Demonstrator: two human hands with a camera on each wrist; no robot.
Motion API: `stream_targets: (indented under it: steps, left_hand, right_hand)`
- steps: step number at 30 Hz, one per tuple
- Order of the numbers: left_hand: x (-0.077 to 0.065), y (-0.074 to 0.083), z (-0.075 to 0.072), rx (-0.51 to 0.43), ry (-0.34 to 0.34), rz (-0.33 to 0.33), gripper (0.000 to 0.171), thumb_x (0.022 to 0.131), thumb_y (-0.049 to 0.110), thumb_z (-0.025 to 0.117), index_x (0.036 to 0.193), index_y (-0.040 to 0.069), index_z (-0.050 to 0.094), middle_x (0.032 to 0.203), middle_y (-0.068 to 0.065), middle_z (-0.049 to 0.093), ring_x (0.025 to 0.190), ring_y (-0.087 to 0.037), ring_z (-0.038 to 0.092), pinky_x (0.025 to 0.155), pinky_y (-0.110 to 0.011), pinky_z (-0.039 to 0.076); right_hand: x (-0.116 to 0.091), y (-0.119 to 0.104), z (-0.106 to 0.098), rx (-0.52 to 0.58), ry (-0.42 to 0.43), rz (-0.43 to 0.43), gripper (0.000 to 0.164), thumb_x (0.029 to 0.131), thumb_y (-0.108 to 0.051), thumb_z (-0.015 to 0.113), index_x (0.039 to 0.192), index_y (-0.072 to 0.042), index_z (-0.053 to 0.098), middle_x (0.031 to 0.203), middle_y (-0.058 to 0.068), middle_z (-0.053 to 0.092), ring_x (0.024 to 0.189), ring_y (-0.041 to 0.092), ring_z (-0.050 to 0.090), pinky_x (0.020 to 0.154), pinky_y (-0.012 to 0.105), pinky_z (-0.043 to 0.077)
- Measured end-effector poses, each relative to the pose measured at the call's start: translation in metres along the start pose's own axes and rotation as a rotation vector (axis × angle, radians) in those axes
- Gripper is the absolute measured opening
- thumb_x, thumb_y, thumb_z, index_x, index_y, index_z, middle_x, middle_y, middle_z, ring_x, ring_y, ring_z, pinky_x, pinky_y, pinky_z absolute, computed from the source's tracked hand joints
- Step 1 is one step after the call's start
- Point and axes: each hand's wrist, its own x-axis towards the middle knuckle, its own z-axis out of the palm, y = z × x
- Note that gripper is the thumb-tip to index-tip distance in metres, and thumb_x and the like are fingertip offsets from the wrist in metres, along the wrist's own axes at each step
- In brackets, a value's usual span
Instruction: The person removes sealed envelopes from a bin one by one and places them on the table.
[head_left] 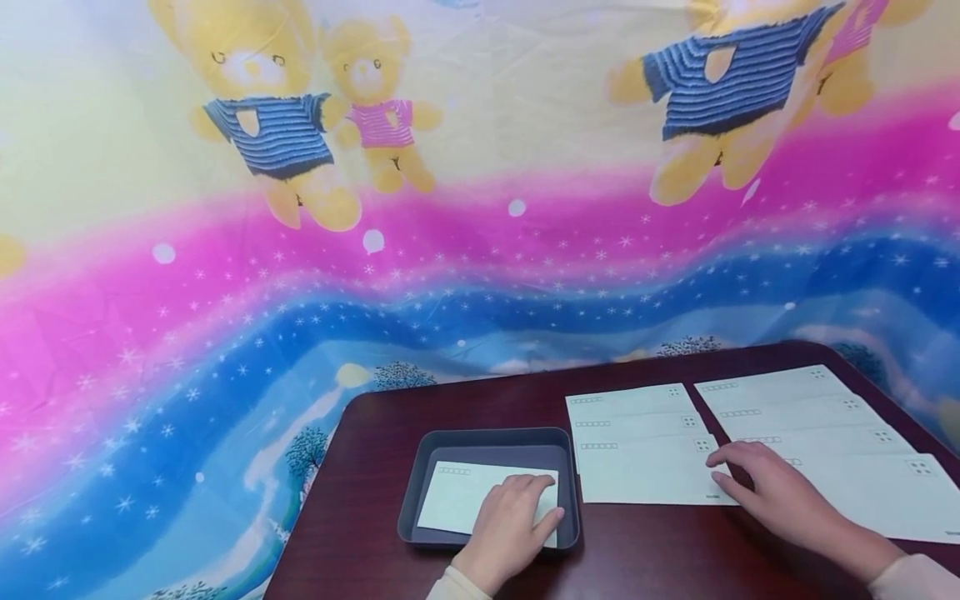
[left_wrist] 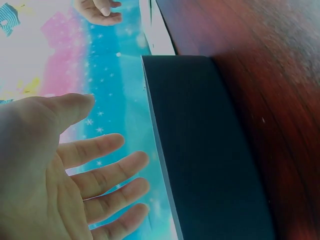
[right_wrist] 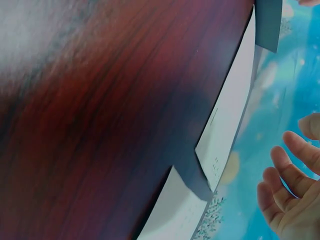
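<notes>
A white envelope with a row of small boxes in its corner lies in a dark grey tray. My left hand is over the right part of that envelope; in the left wrist view its fingers are spread and relaxed, above the tray's side wall, holding nothing. My right hand hovers between two groups of overlapping envelopes, with its fingers loosely bent and nothing in them. Beside the tray is the middle group of envelopes; the right group of envelopes is partly hidden behind the right hand.
Everything stands on a dark red-brown wooden table with rounded corners. Behind its far edge hangs a cloth backdrop printed with bears and snowflakes. The tray's raised rim borders the envelope on all sides.
</notes>
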Motion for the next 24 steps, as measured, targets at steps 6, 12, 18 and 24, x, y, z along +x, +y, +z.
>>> stream_targets:
  steps: [6, 12, 18, 24]
  left_hand:
    - [-0.004, -0.008, -0.001, -0.004, 0.003, -0.024, 0.039, 0.090, 0.040, 0.057, 0.120, 0.016, 0.064, 0.113, 0.001, 0.066, 0.107, -0.016, 0.058, 0.085, -0.037, 0.047]
    - [-0.007, -0.014, -0.003, -0.008, 0.006, -0.054, 0.038, 0.089, 0.039, 0.058, 0.118, 0.016, 0.064, 0.111, 0.000, 0.066, 0.105, -0.017, 0.058, 0.086, -0.038, 0.047]
    - [-0.010, -0.021, -0.003, -0.018, 0.015, -0.064, 0.037, 0.089, 0.038, 0.058, 0.117, 0.015, 0.064, 0.110, -0.001, 0.067, 0.104, -0.018, 0.059, 0.086, -0.039, 0.047]
    - [-0.016, -0.028, -0.001, -0.011, 0.037, -0.085, 0.036, 0.088, 0.037, 0.059, 0.116, 0.015, 0.065, 0.109, 0.000, 0.067, 0.103, -0.018, 0.059, 0.084, -0.040, 0.047]
  right_hand:
    - [0.001, -0.010, 0.004, 0.018, -0.030, 0.013, 0.012, 0.085, -0.028, 0.066, 0.096, -0.023, 0.067, 0.098, -0.011, 0.061, 0.092, 0.017, 0.056, 0.076, 0.042, 0.048]
    - [0.004, -0.021, 0.009, 0.047, -0.080, 0.031, 0.014, 0.086, -0.029, 0.065, 0.098, -0.025, 0.066, 0.100, -0.012, 0.061, 0.097, 0.017, 0.055, 0.080, 0.044, 0.049]
    - [0.003, -0.031, 0.021, 0.048, -0.035, -0.019, 0.011, 0.084, -0.027, 0.067, 0.095, -0.027, 0.066, 0.100, -0.015, 0.060, 0.099, 0.013, 0.054, 0.082, 0.042, 0.048]
    - [0.003, -0.038, 0.033, 0.026, 0.056, -0.127, 0.016, 0.079, -0.018, 0.072, 0.091, -0.026, 0.066, 0.098, -0.018, 0.059, 0.097, 0.006, 0.054, 0.079, 0.034, 0.048]
